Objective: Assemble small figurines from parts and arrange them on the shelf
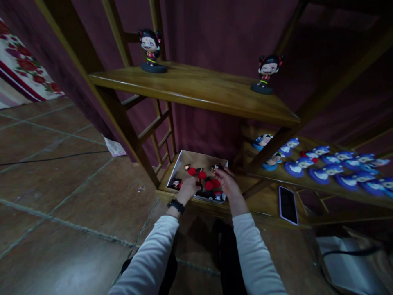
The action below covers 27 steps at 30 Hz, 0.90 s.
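A shallow open white box (204, 155) stands on the lowest wooden shelf. Inside lie several small dark-haired figurines, such as this figurine (176, 183) in the near left corner, among round red pieces (209, 185). My left hand (188, 189) reaches over the near side of the box with fingers curled down and closed; what they hold, if anything, is hidden. On the right side of the box is my right hand (229, 183), fingers stretched out and somewhat apart. Its fingertips are close to another figurine (215, 167) and a red piece; contact is hard to make out.
Above, a wooden shelf (196, 88) bears a left figurine (150, 49) and a right figurine (266, 73). Several blue-and-white figurines (327, 174) stand on a shelf at the right. A phone (288, 205) lies by a shelf post. A cable (55, 157) crosses the tiled floor.
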Tool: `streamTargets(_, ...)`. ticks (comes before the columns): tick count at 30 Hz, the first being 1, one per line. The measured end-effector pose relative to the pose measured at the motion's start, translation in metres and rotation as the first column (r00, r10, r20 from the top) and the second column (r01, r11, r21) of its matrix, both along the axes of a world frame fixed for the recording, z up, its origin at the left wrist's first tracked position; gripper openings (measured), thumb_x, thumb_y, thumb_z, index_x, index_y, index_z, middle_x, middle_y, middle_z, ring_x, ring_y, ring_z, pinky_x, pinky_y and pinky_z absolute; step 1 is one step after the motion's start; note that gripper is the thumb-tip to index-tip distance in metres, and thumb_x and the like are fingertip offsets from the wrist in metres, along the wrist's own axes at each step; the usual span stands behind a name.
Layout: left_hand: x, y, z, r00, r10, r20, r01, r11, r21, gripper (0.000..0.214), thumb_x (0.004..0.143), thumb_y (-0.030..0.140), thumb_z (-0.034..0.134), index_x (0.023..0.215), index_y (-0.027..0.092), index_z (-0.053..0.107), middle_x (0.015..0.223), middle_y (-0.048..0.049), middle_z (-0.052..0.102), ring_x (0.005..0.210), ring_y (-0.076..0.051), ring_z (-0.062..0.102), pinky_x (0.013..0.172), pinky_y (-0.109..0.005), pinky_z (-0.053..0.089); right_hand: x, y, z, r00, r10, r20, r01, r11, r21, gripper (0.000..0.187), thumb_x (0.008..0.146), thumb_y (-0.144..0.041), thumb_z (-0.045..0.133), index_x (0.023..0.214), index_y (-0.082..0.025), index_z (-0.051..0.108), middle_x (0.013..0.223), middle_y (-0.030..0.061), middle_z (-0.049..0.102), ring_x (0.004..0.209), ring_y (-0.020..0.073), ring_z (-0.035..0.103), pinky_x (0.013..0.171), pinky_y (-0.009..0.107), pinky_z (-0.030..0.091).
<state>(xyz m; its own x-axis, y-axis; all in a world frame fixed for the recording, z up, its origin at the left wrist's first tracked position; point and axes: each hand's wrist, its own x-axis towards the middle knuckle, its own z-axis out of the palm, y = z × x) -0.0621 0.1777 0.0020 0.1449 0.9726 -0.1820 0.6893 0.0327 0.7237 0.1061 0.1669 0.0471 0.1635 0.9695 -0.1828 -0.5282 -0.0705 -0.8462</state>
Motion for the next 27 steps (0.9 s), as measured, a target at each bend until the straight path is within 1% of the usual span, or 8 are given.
streamTargets(4,0.015,-0.014,0.000,0.964,0.097,0.247,-0.101,0.995,0.003,0.025,0.049,-0.001,0.066,0.062,0.020,0.061,0.074,-0.0068,0.061,0.105,-0.028,0.049,0.092,-0.033,0.031,0.003,0.000,0.001,0.999,-0.023,0.049,0.022,1.000,0.020,0.022,0.056,-0.024,0.074,0.074,-0.018,0.065,0.077,0.0002,0.068,0.070,0.0141,0.063,0.069,0.029,0.053)
streamTargets(9,0.034,-0.022,0.002,0.881,0.231,0.412,-0.249,0.968,-0.009,0.023,0.057,-0.004,0.055,0.054,0.019,0.053,0.075,-0.0120,0.058,0.116,-0.031,0.040,0.100,-0.038,0.020,0.006,0.000,0.004,0.988,-0.029,0.151,0.032,0.999,-0.011,0.026,0.058,-0.031,0.073,0.079,-0.018,0.064,0.071,0.0002,0.066,0.063,0.0134,0.060,0.064,0.030,0.054)
streamTargets(14,0.040,-0.019,0.008,0.885,0.219,0.411,-0.219,0.975,-0.047,0.022,0.060,-0.003,0.053,0.056,0.018,0.054,0.079,-0.0141,0.061,0.115,-0.030,0.042,0.100,-0.038,0.023,0.006,0.000,0.002,0.980,-0.010,0.197,0.021,0.998,-0.054,0.029,0.058,-0.031,0.072,0.082,-0.019,0.062,0.073,0.0003,0.065,0.064,0.0139,0.061,0.068,0.033,0.054)
streamTargets(16,0.035,-0.013,0.016,0.834,0.252,0.490,-0.215,0.968,-0.130,0.020,0.057,-0.003,0.058,0.057,0.018,0.056,0.078,-0.0116,0.062,0.110,-0.029,0.047,0.097,-0.036,0.030,0.004,-0.002,0.004,0.980,-0.004,0.198,0.013,0.999,-0.043,0.029,0.058,-0.030,0.072,0.082,-0.019,0.062,0.076,0.0004,0.066,0.066,0.0140,0.062,0.072,0.034,0.053)
streamTargets(20,0.020,0.000,0.039,0.649,0.338,0.682,-0.091,0.924,-0.371,0.018,0.061,0.007,0.067,0.076,0.015,0.064,0.073,-0.0057,0.065,0.083,-0.022,0.061,0.082,-0.036,0.045,-0.002,-0.004,0.010,0.986,-0.009,0.169,0.009,1.000,0.001,0.032,0.059,-0.032,0.071,0.086,-0.019,0.061,0.083,0.0010,0.066,0.071,0.0139,0.062,0.077,0.033,0.052)
streamTargets(21,0.017,0.002,0.045,0.544,0.365,0.755,-0.014,0.904,-0.427,0.019,0.063,0.008,0.067,0.081,0.014,0.064,0.075,-0.0061,0.066,0.079,-0.020,0.062,0.081,-0.037,0.046,-0.003,-0.004,0.011,0.985,-0.018,0.172,0.015,1.000,0.020,0.032,0.060,-0.034,0.070,0.088,-0.020,0.061,0.085,0.0013,0.066,0.073,0.0140,0.063,0.077,0.033,0.052)
streamTargets(24,0.010,0.002,0.056,0.229,0.416,0.880,0.170,0.873,-0.457,0.021,0.069,0.008,0.065,0.089,0.013,0.064,0.085,-0.0083,0.068,0.080,-0.017,0.064,0.084,-0.037,0.047,-0.009,-0.002,0.012,0.966,-0.043,0.254,0.025,0.997,0.073,0.035,0.065,-0.040,0.065,0.095,-0.021,0.060,0.094,0.0024,0.066,0.080,0.0158,0.063,0.078,0.032,0.052)
streamTargets(27,0.009,-0.001,0.060,0.098,0.441,0.892,0.220,0.865,-0.452,0.021,0.072,0.006,0.063,0.092,0.013,0.065,0.090,-0.0090,0.068,0.085,-0.017,0.064,0.087,-0.037,0.047,-0.013,-0.001,0.011,0.924,-0.077,0.374,0.035,0.992,0.119,0.039,0.068,-0.043,0.062,0.101,-0.023,0.058,0.101,0.0031,0.065,0.087,0.0182,0.062,0.080,0.033,0.050)
